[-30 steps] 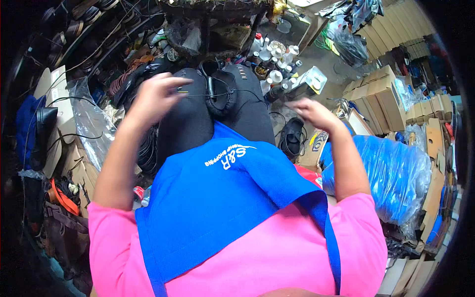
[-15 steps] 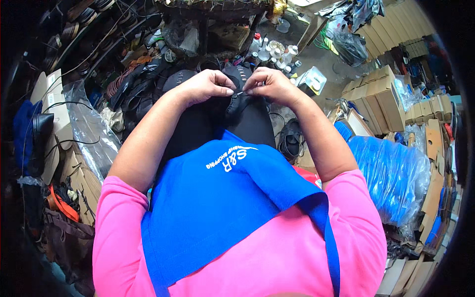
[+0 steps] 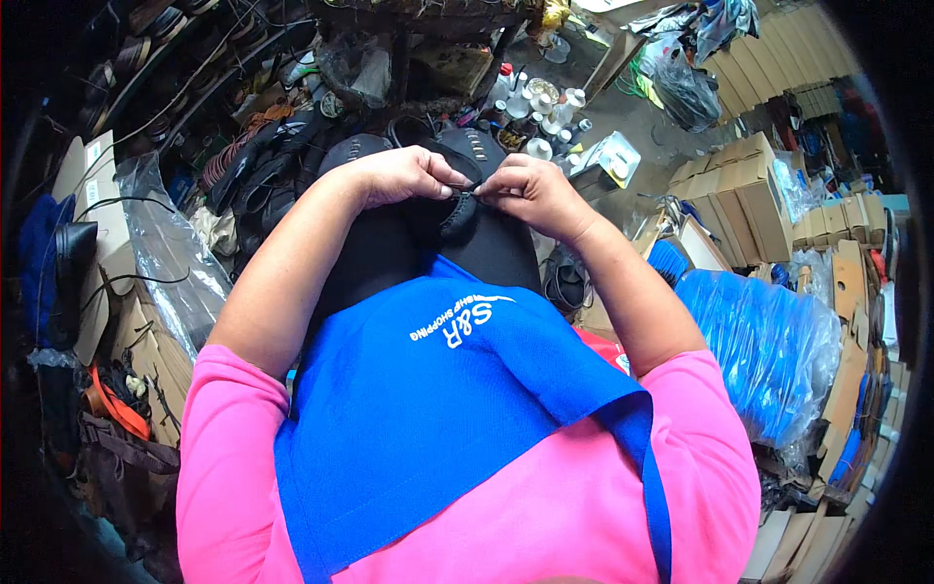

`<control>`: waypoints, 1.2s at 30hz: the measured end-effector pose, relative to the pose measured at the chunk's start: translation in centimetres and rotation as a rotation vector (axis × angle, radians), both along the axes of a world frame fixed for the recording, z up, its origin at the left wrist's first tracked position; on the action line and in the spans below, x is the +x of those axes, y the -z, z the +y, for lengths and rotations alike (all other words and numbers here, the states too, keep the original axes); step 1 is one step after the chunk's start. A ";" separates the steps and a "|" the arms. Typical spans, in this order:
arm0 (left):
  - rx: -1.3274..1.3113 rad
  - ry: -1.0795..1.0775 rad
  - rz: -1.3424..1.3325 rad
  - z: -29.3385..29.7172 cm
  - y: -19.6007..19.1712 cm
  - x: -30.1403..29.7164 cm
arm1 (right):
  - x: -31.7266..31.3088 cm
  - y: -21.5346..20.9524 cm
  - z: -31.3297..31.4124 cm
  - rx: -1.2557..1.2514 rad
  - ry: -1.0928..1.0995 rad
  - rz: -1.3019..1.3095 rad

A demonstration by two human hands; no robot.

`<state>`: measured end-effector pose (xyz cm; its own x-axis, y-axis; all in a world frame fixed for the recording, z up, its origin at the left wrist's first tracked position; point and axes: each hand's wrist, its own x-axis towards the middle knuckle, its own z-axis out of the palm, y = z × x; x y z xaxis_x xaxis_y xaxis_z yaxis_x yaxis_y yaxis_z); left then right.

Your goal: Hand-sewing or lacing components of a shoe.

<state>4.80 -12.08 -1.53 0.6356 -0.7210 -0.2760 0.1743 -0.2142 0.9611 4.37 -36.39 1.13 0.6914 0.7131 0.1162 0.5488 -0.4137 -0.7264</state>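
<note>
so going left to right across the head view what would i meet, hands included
Orange strap → pale crumpled material → left hand → right hand → blue bundle in clear plastic.

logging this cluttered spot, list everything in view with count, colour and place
curved item: one, black, upper centre
bottles: several, mostly white, upper centre
plastic bag: one, dark grey, upper right
cardboard boxes: several, brown, right
wrapped bundle: one, blue, right
plastic sheet: one, clear, left
footwear: several, dark, upper left
strip: one, orange, lower left
clutter: uncountable, mixed, around
apron: one, blue, torso
trousers: one pair, black, centre
sleeves: two, pink, lower sides
left hand: one, bare, at curved item
right hand: one, bare, at curved item
</note>
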 end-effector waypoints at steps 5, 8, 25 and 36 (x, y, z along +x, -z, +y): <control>0.106 0.103 -0.141 -0.1 -0.8 0.2 | 1.1 -3.3 1.4 -0.444 -0.178 -0.161; 0.168 0.065 -0.170 -0.4 -0.5 0.5 | 1.9 -3.9 2.8 -0.591 -0.198 -0.108; 0.473 -0.595 -0.828 -0.6 -0.7 -4.2 | 2.9 -0.5 0.3 -0.027 0.111 0.686; 0.302 -0.626 -0.383 3.2 -5.9 -5.5 | 2.7 3.3 1.1 0.424 0.668 0.345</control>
